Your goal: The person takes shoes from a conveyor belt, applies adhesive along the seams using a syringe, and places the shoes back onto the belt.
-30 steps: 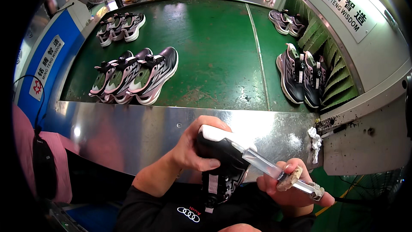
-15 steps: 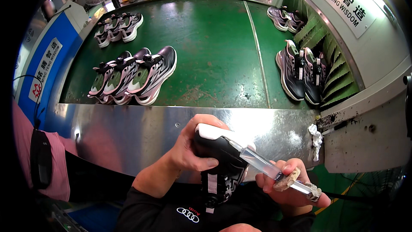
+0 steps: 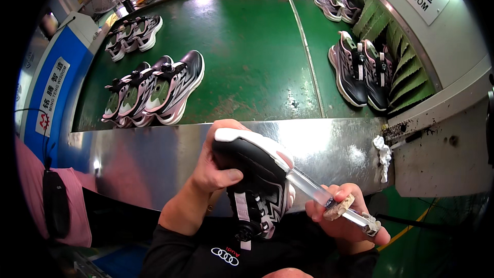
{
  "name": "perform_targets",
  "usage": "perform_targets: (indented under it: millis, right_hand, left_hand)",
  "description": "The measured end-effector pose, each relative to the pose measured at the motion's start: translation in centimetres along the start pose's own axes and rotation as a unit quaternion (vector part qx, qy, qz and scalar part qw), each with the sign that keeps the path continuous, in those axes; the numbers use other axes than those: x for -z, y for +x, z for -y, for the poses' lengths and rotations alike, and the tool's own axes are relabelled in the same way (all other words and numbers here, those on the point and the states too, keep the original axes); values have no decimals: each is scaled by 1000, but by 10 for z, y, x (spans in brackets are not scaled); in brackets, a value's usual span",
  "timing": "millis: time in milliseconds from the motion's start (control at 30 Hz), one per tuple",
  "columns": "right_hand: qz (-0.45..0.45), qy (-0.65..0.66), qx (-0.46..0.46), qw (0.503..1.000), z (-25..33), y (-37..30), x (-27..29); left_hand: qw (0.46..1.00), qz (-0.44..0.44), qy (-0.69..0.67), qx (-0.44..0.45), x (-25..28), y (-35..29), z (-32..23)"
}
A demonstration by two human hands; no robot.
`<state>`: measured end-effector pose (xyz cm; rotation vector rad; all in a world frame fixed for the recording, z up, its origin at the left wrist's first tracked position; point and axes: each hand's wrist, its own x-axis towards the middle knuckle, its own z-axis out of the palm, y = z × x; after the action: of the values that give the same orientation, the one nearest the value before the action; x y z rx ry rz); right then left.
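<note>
My left hand (image 3: 208, 170) is wrapped round the toe part of a black sneaker (image 3: 246, 162) with a white and pink sole and a pink-white strap. The shoe is tilted toe-up in front of my chest, above the near metal edge. In my right hand (image 3: 342, 229) is a clear syringe (image 3: 307, 184), its flange and plunger end crusted with beige residue. My fingers grip the barrel near the flange, with the thumb at the plunger's end. The syringe's nozzle meets the seam between the sole and the upper on the shoe's right side.
A green conveyor belt (image 3: 242, 67) lies beyond the metal ledge (image 3: 154, 162). Sneakers (image 3: 175, 87) stand in rows on its left. More sneakers (image 3: 350, 72) stand at the right beside green flap curtains (image 3: 406, 77). A crumpled white tissue (image 3: 383, 157) lies at the ledge's right end.
The sneaker has turned in my left hand, showing more of its side and sole edge. The syringe nozzle now sits farther along the sole seam. My view has shifted slightly.
</note>
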<state>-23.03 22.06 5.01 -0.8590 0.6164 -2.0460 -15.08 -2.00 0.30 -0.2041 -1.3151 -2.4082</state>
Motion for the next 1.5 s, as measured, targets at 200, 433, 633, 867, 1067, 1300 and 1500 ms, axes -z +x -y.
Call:
perform_targets:
  millis: [200,433,633,867,1067,1300,1500]
  right_hand:
    - [-39,-3,0,999,-8,-16,9]
    - [-14,36,15,999,-22,-34,29]
    - [0,-10,2,1000,-26,-42,33]
    - [-12,-12,-26,1000,-30,-56,28]
    - [-20,-12,-61,998,-27,-76,25]
    - [2,-40,-62,997,-23,-83,24]
    - [-12,-45,-56,997,-27,-92,25]
  left_hand:
    - [996,-72,-16,46,11,3,4]
    - [996,-22,-32,77,0,24,9]
    - [989,-105,-46,96,-3,22,8]
    - [978,-132,-125,99,7,21,8]
    - [958,-145,-207,135,18,18,8]
    - [953,-148,-229,130,28,17,9]
    - [950,-162,-233,133,34,20,17]
